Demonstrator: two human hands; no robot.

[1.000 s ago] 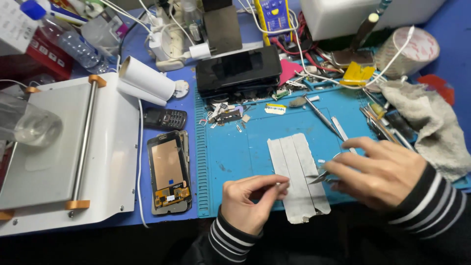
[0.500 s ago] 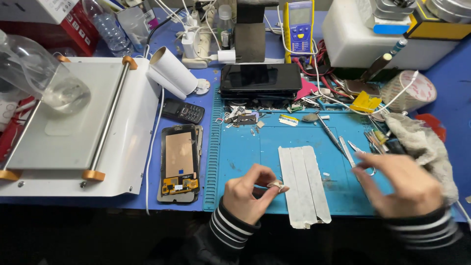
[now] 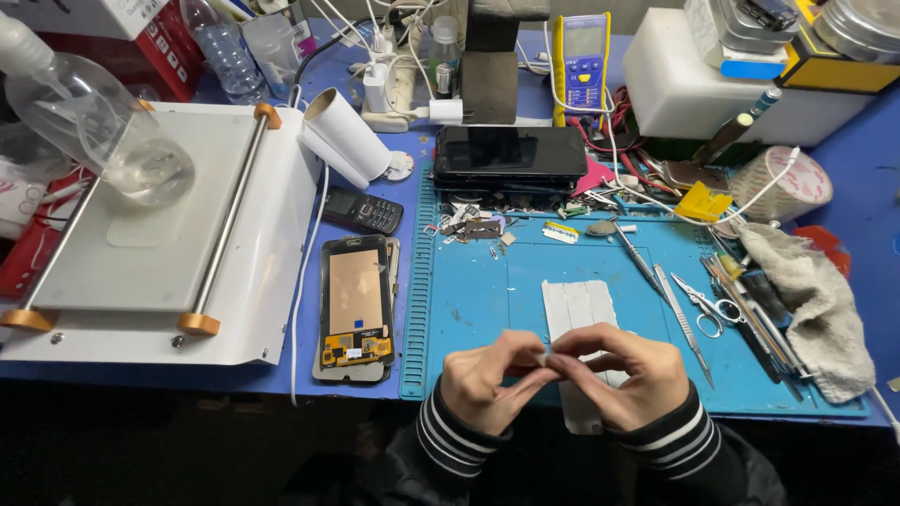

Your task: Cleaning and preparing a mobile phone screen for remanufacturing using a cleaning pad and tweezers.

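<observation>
Meeting fingertip to fingertip at the near edge of a blue work mat (image 3: 487,300), the person's two hands pinch one very small pale piece (image 3: 547,359) between them (too small to tell what it is). The left hand (image 3: 489,381) curls closed, thumb and forefinger pressed on that piece. The right hand (image 3: 623,375) closes the same way from the other side, its fingertips touching those of the left. Both wrists wear black sleeves with white stripes.

Directly under and just beyond the hands lie grey-white strips (image 3: 577,305) side by side on the mat, partly covered by the right hand. To the right of the right hand lie a thin metal tool (image 3: 682,323), small scissors (image 3: 701,307) and, farther out, a crumpled grey cloth (image 3: 816,300). To the left of the left hand, just off the mat, an opened phone (image 3: 354,305) lies face down with its insides showing. Beyond that phone rests a small black keypad phone (image 3: 364,212). Far to the left sits a white flat machine (image 3: 159,244) with a clear plastic bottle (image 3: 103,122) above it. Straight ahead of the hands, at the mat's far edge, a black device (image 3: 511,155) lies among small loose parts (image 3: 473,225).
</observation>
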